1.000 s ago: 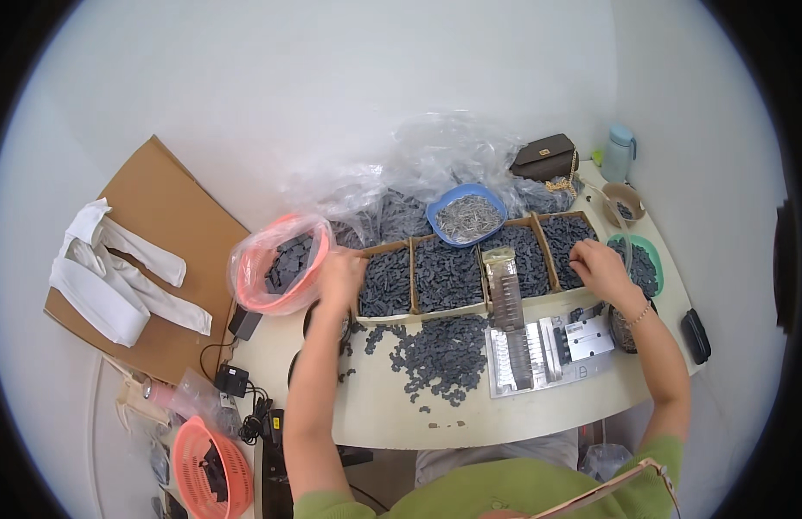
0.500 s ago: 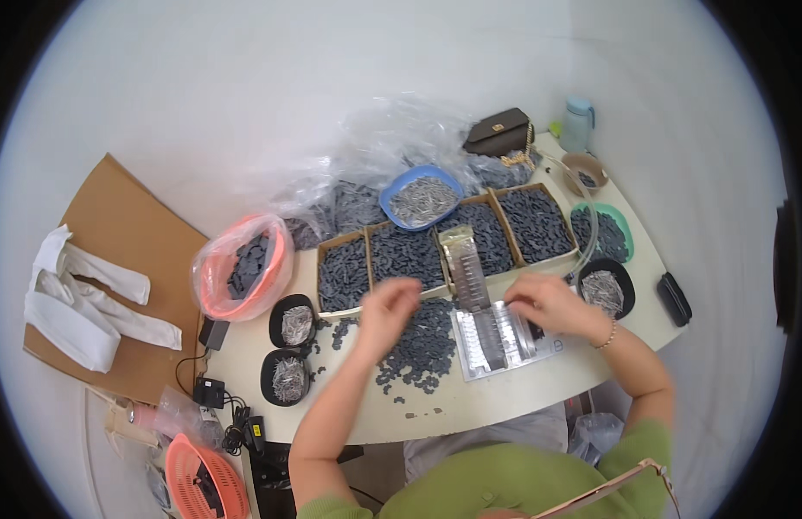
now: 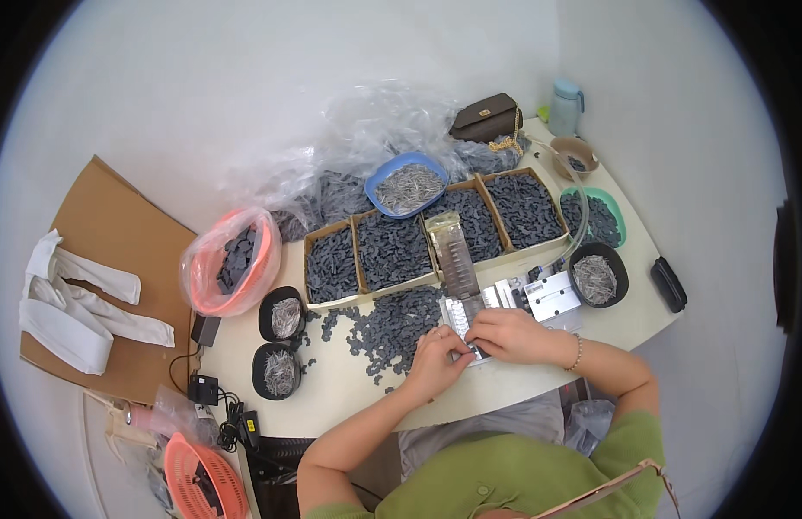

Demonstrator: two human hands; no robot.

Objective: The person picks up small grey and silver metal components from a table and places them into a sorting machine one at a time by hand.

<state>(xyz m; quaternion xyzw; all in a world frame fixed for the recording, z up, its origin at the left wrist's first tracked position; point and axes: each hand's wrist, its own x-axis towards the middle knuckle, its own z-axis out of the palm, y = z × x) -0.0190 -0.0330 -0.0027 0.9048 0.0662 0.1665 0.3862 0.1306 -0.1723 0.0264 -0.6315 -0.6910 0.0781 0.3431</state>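
Metal fixture [image 3: 502, 294] near the front edge of the surface [image 3: 327, 400], right of its middle; the hands partly cover its near end. The left hand [image 3: 437, 363] has thumb and fingers drawn together there, and the right hand [image 3: 511, 336] meets it with bent fingers; I cannot tell whether either pinches a small piece. The fixture looks stiff, smooth and fairly heavy, best held by the outer edges of its base. The loose dark pieces [image 3: 392, 324], just left of it, look light, hard and easily scattered; a fingertip pinch on their sides should suit them.
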